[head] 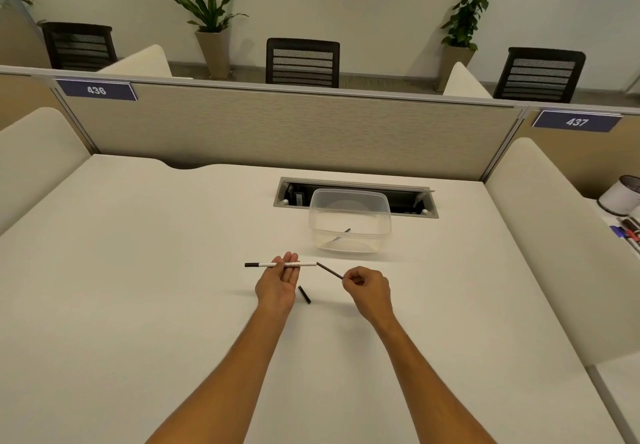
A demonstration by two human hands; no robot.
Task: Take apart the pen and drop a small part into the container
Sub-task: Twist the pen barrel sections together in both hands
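My left hand (278, 282) lies palm up with the white pen barrel (304, 264) resting across its fingers, the barrel's black end pointing left. Pinched in my right hand (369, 287) is a thin dark refill (330, 271), whose far tip sits at the barrel's right opening. A short black pen piece (304, 294) lies on the desk between my hands. Just beyond them stands the clear plastic container (349, 201), with a small dark part (346, 230) inside it.
Behind the container the white desk (156, 253) has an open cable slot (287, 190). A beige partition closes the back of the desk. At the far right edge stand a white cup (620, 196) and several markers (628, 230).
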